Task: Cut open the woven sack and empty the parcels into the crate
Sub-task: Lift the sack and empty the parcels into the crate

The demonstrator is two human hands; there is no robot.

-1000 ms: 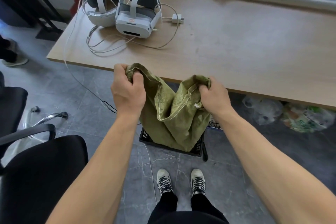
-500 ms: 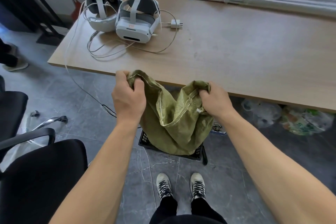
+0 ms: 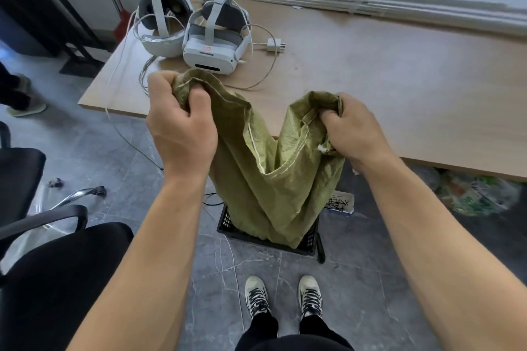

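Note:
A green woven sack (image 3: 268,179) hangs upside down between my hands, limp and creased. My left hand (image 3: 179,128) is shut on one bunched corner, and my right hand (image 3: 353,131) is shut on the other corner. The sack's lower end drops into a black plastic crate (image 3: 309,245) on the floor in front of my shoes. The sack covers the inside of the crate, so no parcels show.
A wooden table (image 3: 385,80) stands just beyond the sack with two white headsets (image 3: 211,40) and their cables near its left end. A black office chair (image 3: 42,265) is at my left. Plastic bags (image 3: 479,194) lie under the table at right.
Both hands have lifted the sack higher, up to the level of the table edge. More of the sack hangs free above the crate.

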